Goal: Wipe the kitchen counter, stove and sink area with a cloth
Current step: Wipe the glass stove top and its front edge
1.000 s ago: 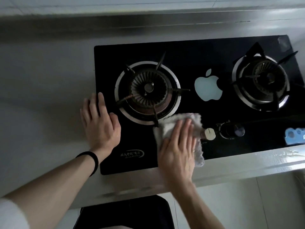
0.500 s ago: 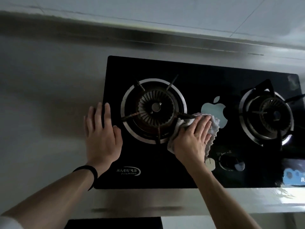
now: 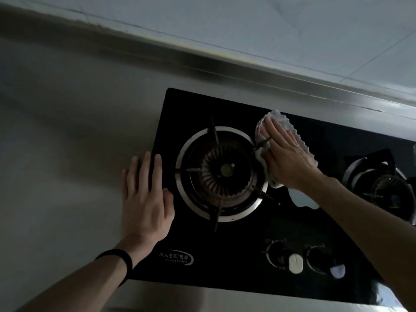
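- My right hand (image 3: 287,154) pressed flat, fingers together, on the white cloth (image 3: 286,124), which lay on the black stove (image 3: 225,255) behind the left burner (image 3: 221,173).
- My left hand (image 3: 146,197) lay open, holding nothing, across the stove's left edge and the counter (image 3: 67,176).

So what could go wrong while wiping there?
The cloth under the right hand lies against a prong of the left burner; it might snag. The forearm passes above the knobs and could perhaps bump one. The left hand just rests flat at the stove edge.
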Action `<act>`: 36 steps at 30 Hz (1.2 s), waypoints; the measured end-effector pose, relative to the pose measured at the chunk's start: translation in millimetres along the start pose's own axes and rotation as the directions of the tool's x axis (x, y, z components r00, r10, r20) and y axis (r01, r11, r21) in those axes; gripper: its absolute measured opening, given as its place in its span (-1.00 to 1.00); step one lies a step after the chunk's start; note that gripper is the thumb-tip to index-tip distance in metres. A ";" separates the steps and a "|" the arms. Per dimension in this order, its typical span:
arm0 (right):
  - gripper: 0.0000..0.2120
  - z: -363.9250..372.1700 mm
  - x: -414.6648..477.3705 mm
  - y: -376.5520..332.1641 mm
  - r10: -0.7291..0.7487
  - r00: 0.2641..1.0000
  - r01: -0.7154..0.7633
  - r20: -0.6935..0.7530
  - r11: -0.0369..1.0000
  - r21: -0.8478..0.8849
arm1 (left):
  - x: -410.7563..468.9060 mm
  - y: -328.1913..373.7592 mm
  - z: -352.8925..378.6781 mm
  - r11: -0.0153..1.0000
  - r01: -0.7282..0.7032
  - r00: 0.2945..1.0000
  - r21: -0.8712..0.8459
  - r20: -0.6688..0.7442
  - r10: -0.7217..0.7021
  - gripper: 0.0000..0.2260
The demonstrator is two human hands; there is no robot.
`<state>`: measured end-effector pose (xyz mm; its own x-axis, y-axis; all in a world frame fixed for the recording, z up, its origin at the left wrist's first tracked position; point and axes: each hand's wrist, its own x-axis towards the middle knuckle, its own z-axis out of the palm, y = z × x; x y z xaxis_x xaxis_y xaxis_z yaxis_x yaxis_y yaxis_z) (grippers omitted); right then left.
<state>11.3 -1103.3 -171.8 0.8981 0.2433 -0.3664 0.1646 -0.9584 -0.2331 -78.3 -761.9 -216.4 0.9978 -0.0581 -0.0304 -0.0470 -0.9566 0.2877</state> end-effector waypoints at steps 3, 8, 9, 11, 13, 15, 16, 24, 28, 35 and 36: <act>-0.36 -20.5 38.9 -3.1 -0.134 0.987 0.141 0.085 0.986 -0.086 | -0.1 0.0 -0.2 1.000 -0.005 1.000 -0.001 0.003 0.005 -0.36; -0.29 -45.5 89.5 -25.9 -0.355 0.902 0.402 0.246 0.898 -0.180 | 0.6 -1.8 0.1 1.000 -0.009 1.000 -0.005 -0.001 0.009 -0.35; -0.31 -46.1 97.3 -33.2 -0.376 0.894 0.421 0.244 0.891 -0.170 | 1.8 -0.2 0.2 1.000 0.002 1.000 -0.013 0.002 -0.002 -0.35; -0.36 -42.0 107.9 -45.7 -0.400 0.893 0.432 0.207 0.891 -0.138 | 3.7 2.3 -0.3 1.000 0.018 1.000 -0.021 0.010 -0.018 -0.35; -0.38 -35.2 111.8 -53.7 -0.399 0.903 0.417 0.160 0.903 -0.105 | 5.0 2.7 -1.2 1.000 0.020 1.000 -0.016 0.012 -0.020 -0.35; -0.38 -32.4 114.4 -58.7 -0.379 0.914 0.390 0.145 0.919 -0.057 | 5.1 2.2 -2.1 1.000 0.022 1.000 -0.005 0.014 -0.022 -0.35; -0.38 -33.7 116.2 -60.8 -0.365 0.918 0.373 0.154 0.928 -0.024 | 4.7 2.2 -2.5 1.000 0.023 1.000 -0.003 0.016 -0.023 -0.35; -0.38 -60.6 86.7 -25.1 -0.245 0.964 0.230 0.101 0.963 0.138 | 4.0 3.6 -1.5 0.999 0.031 1.000 -0.017 -0.004 -0.031 -0.35; -0.27 -74.4 62.5 17.5 -0.103 0.981 0.083 0.167 0.989 0.119 | 3.6 1.2 1.4 1.000 0.023 0.999 -0.015 -0.027 -0.023 -0.34; -0.32 -35.4 -14.8 73.9 0.183 0.976 -0.190 0.121 0.981 0.048 | 3.7 -0.6 4.7 1.000 0.020 0.999 -0.016 -0.036 -0.021 -0.33; -0.32 -25.7 -28.7 71.8 0.228 0.966 -0.232 0.120 0.972 0.027 | 3.6 -0.7 4.4 1.000 0.017 0.999 -0.016 -0.036 -0.018 -0.33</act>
<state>7.9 -1182.9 -154.8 0.8562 0.0349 -0.5154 -0.0599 -0.9843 -0.1660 -75.0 -762.8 -221.0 0.9995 -0.0307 -0.0014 -0.0288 -0.9527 0.3027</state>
